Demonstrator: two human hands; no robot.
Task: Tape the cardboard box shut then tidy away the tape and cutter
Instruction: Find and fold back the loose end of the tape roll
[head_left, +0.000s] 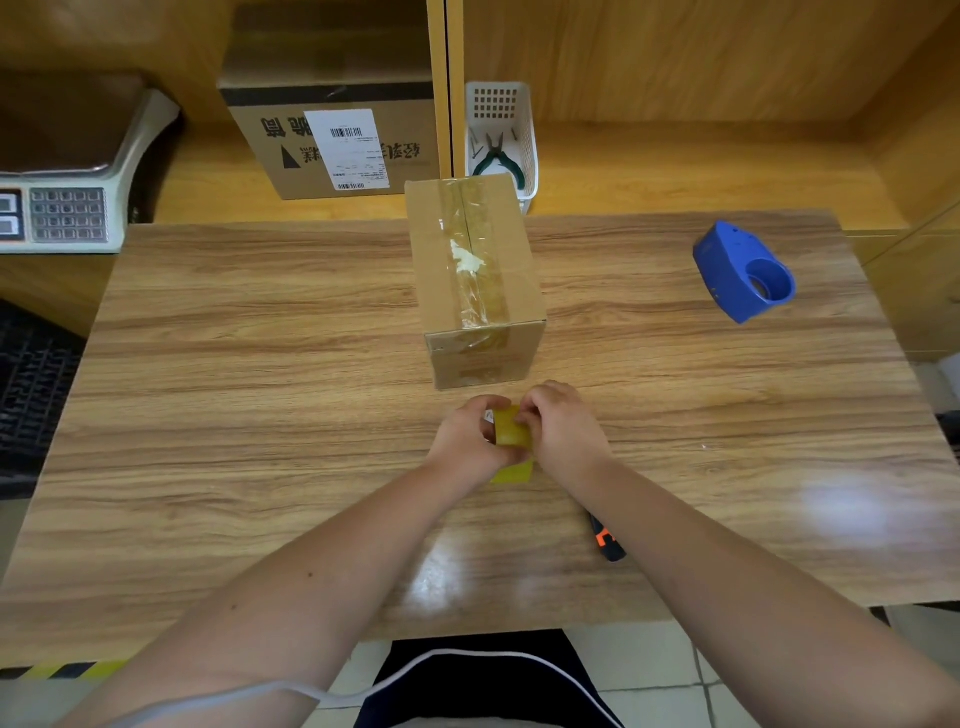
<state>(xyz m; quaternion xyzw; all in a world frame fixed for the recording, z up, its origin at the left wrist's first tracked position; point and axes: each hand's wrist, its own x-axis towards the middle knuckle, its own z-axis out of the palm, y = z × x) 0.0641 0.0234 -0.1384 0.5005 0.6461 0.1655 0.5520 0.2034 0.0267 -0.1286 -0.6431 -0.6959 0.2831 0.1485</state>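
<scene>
A small cardboard box stands in the middle of the wooden table, with clear tape along its top seam and down its near face. Just in front of it, my left hand and my right hand both grip a yellowish tape roll held above the table. A black and orange cutter lies on the table, partly hidden under my right forearm. A blue tape dispenser rests at the table's far right.
Behind the table, a larger labelled carton sits on a shelf beside a white basket holding pliers. A weighing scale stands at the far left. A black crate is left of the table.
</scene>
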